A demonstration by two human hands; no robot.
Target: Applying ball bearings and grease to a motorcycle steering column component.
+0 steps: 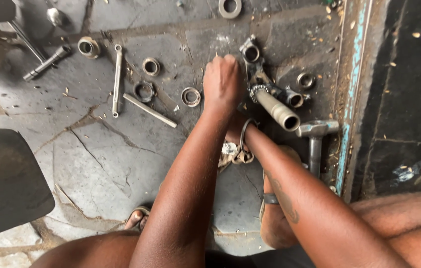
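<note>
Left hand (224, 79) beside metal shaft (278, 109), hammer (315, 136), 4 rings nearby

The floor (101, 149) is grey concrete, dirty and full of long cracks. Small wood chips and bits of dust lie all over it. On the right runs a raised curb (352, 89) with chipped blue paint. Past it the ground (409, 99) is dark, almost black. A dark flat seat (7, 183) sits at the left edge.
</note>
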